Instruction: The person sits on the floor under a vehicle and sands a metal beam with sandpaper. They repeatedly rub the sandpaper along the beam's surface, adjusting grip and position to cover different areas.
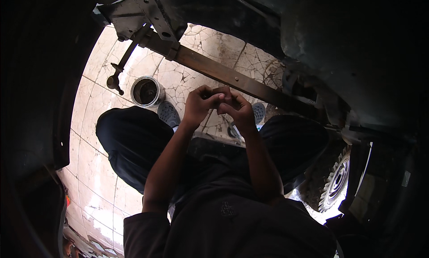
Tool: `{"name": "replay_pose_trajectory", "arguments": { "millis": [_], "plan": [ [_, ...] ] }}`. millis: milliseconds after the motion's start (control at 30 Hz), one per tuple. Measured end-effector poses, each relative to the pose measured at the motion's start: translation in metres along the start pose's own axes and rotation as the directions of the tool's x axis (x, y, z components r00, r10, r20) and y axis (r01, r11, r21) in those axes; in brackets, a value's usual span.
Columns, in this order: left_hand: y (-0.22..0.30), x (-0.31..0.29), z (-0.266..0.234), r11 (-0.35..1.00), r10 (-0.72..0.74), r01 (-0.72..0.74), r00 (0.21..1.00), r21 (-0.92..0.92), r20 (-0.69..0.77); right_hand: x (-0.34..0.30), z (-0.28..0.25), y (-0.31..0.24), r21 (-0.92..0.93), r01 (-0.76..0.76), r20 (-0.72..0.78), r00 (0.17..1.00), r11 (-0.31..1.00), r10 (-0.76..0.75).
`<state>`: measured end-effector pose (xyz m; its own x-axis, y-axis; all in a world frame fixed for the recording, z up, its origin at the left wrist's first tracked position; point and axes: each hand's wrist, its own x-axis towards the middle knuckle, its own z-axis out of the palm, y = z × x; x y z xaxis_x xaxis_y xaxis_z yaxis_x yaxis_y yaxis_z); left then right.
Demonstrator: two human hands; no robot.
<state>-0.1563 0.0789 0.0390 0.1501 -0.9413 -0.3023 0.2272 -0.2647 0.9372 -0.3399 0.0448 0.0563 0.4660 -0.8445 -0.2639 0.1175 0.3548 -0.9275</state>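
My left hand [197, 107] and my right hand [241, 113] meet in front of me, above the floor between my knees. Both are closed, thumbs and fingers pinching a small brown flat piece [222, 92] that looks folded or bent. Its exact kind is too dark and small to make out. Just beyond my fingers, a rusty leaf spring [214, 71] runs across on a slant, and neither hand touches it.
A metal bracket [154, 14] holds the spring's far-left end. From there a rod with a ball joint [113, 82] hangs down. An open can [147, 91] with dark contents stands on cracked floor tiles [100, 119]. A wheel [338, 177] is at lower right. Dark vehicle panels surround me.
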Motion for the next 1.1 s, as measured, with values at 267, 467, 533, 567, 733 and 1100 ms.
{"name": "replay_pose_trajectory", "arguments": {
  "millis": [267, 467, 533, 567, 733, 1100],
  "plan": [
    [-0.034, 0.032, -0.02, 0.991, -0.124, 0.137, 0.936, 0.016, -0.329, 0.053, -0.029, 0.034, -0.777, -0.004, -0.411, 0.762, 0.63, -0.501],
    [-0.026, 0.034, -0.045, 0.975, -0.081, 0.161, 0.898, 0.151, -0.432, 0.097, -0.034, 0.03, -0.99, 0.016, -0.085, 0.717, 0.138, -0.692],
    [-0.025, 0.031, -0.049, 0.979, -0.093, 0.162, 0.892, 0.121, -0.442, 0.094, -0.024, 0.045, -0.994, 0.051, 0.101, 0.784, -0.098, -0.612],
    [-0.023, 0.029, -0.05, 0.975, -0.097, 0.174, 0.896, 0.141, -0.434, 0.092, -0.021, 0.049, -0.993, 0.041, 0.101, 0.798, -0.114, -0.595],
    [-0.021, 0.027, -0.056, 0.975, 0.002, 0.099, 0.891, 0.198, -0.453, 0.08, -0.012, 0.054, -0.989, 0.044, 0.121, 0.807, -0.145, -0.579],
    [0.032, 0.035, -0.104, 0.958, -0.114, -0.066, 0.806, -0.279, -0.581, 0.126, 0.072, 0.073, -0.971, 0.105, 0.17, 0.934, -0.213, -0.314]
  ]
}}
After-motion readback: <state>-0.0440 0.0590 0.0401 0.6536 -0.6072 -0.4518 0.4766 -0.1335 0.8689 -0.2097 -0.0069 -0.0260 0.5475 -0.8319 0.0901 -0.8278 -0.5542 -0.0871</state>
